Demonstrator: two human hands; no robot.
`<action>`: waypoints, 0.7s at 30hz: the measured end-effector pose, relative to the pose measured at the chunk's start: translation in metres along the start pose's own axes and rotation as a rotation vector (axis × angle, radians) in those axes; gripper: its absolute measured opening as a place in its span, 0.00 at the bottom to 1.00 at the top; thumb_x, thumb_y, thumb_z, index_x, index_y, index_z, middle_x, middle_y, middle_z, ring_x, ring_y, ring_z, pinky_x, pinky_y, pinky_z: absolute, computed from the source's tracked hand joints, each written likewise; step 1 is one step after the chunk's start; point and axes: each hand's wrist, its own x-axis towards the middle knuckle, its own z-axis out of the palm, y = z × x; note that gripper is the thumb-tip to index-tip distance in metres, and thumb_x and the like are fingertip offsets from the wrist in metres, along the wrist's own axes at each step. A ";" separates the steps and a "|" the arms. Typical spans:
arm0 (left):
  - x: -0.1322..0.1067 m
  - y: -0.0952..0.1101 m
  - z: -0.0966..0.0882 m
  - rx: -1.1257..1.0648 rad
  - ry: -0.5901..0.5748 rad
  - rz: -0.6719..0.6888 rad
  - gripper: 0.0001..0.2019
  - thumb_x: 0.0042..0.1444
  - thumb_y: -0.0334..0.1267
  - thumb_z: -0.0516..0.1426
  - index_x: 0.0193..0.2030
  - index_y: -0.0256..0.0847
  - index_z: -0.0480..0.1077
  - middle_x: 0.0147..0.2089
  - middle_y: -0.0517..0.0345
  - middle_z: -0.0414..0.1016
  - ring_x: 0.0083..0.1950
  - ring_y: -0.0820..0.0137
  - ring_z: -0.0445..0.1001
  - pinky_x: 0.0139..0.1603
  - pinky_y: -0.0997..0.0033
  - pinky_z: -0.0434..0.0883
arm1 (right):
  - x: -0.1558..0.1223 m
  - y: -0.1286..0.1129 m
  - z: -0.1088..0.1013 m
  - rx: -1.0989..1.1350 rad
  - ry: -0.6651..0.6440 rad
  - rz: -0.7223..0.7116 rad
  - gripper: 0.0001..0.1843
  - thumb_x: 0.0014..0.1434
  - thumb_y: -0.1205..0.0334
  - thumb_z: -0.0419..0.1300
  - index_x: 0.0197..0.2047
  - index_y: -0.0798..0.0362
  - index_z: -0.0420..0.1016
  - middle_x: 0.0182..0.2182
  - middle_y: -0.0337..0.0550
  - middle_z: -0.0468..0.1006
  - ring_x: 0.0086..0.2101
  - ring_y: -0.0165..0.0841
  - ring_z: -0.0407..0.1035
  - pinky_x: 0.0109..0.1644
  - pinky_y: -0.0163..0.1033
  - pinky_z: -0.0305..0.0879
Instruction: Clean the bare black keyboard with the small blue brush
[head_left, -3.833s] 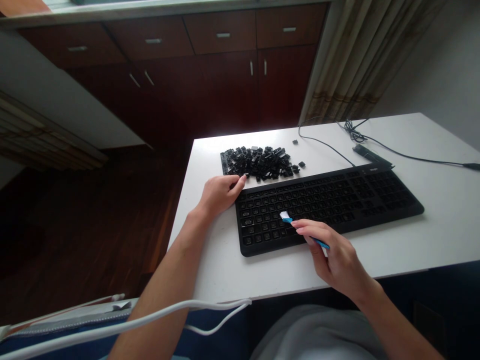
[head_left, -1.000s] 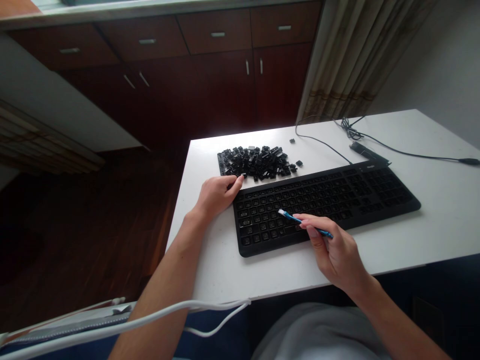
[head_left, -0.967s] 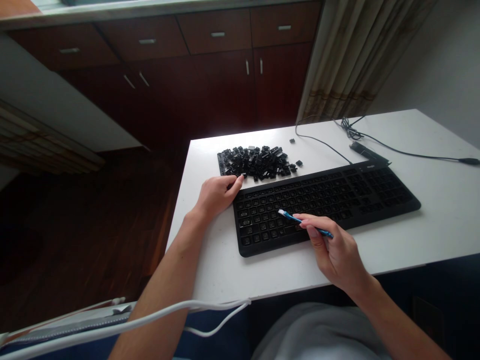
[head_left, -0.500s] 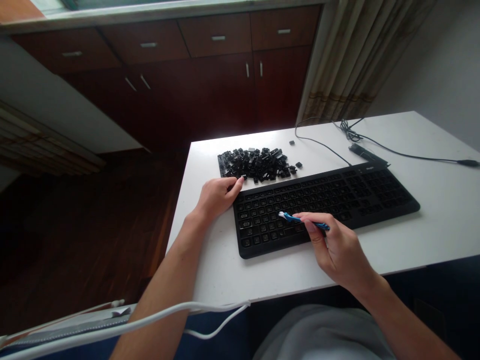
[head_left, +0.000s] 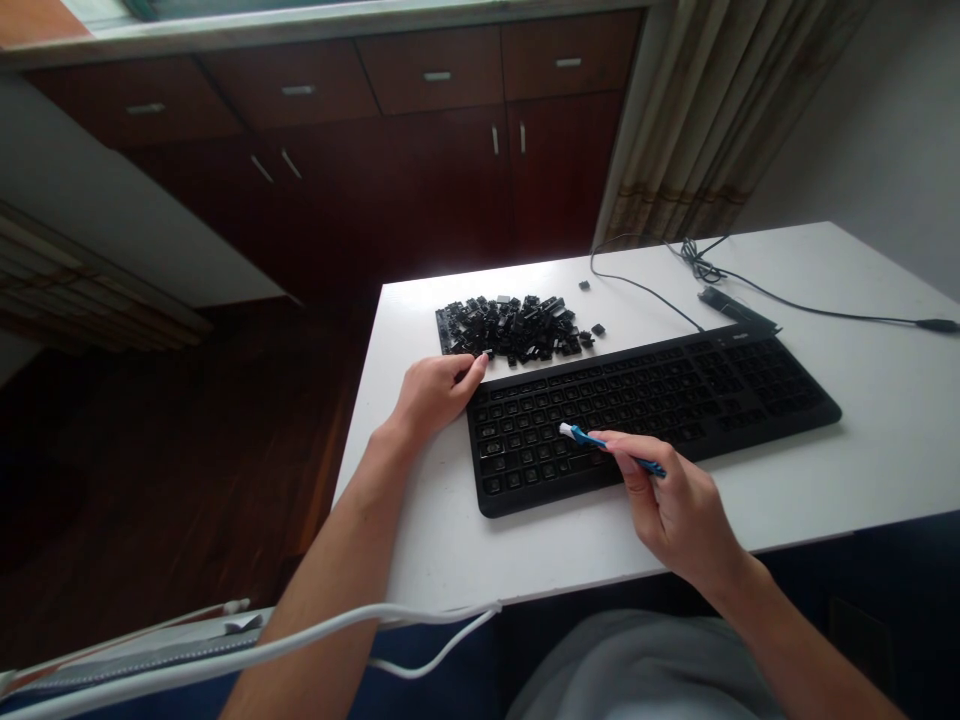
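A black keyboard [head_left: 652,455] without its keycaps lies on the white table, its bare key wells showing. My left hand [head_left: 435,392] is closed at the keyboard's far left corner, with the thumb along the edge and the other fingers curled, partly hidden. Between the thumb and fingers of my right hand [head_left: 679,500] is a blue toothbrush [head_left: 592,440]. Its white bristles are over the key wells in the left half of the keyboard; whether they touch is hard to tell. Just beyond my left hand sits a heap of black keycaps [head_left: 517,325].
Two loose keycaps, one a small keycap [head_left: 598,329], lie right of the heap. Behind the keyboard are a black strip-like piece [head_left: 739,308] and a coiled cable [head_left: 697,262]. White tubing [head_left: 300,648] crosses below my left forearm. Wooden cabinets [head_left: 442,180] stand beyond the table [head_left: 435,560].
My right hand and the toothbrush have shifted very slightly to the right, and the brush has turned a little. My left hand and the keycap heap are as before.
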 end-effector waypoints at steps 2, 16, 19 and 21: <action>0.000 0.000 0.000 0.001 0.001 -0.003 0.26 0.69 0.52 0.50 0.22 0.41 0.53 0.19 0.64 0.55 0.22 0.75 0.52 0.29 0.69 0.51 | 0.001 0.001 -0.001 0.013 -0.030 -0.045 0.20 0.66 0.76 0.57 0.58 0.49 0.67 0.52 0.50 0.82 0.52 0.37 0.78 0.55 0.45 0.77; 0.000 0.000 0.000 0.003 0.001 -0.002 0.26 0.69 0.52 0.50 0.21 0.41 0.55 0.19 0.64 0.55 0.22 0.75 0.53 0.29 0.69 0.51 | 0.015 -0.002 -0.016 -0.014 -0.212 -0.147 0.22 0.65 0.79 0.54 0.57 0.49 0.66 0.53 0.49 0.81 0.52 0.39 0.76 0.54 0.49 0.78; 0.000 0.000 0.000 0.004 0.000 -0.004 0.26 0.69 0.52 0.50 0.22 0.41 0.55 0.19 0.64 0.55 0.22 0.75 0.53 0.29 0.69 0.51 | 0.017 -0.004 -0.018 -0.028 -0.221 -0.145 0.21 0.65 0.79 0.55 0.57 0.50 0.66 0.52 0.49 0.82 0.51 0.38 0.76 0.54 0.49 0.77; 0.000 0.000 0.000 0.005 -0.001 -0.004 0.26 0.69 0.52 0.50 0.22 0.41 0.54 0.19 0.64 0.55 0.23 0.75 0.53 0.29 0.69 0.51 | 0.020 -0.006 -0.019 -0.040 -0.222 -0.127 0.20 0.66 0.78 0.55 0.57 0.50 0.66 0.51 0.50 0.82 0.49 0.39 0.77 0.52 0.48 0.77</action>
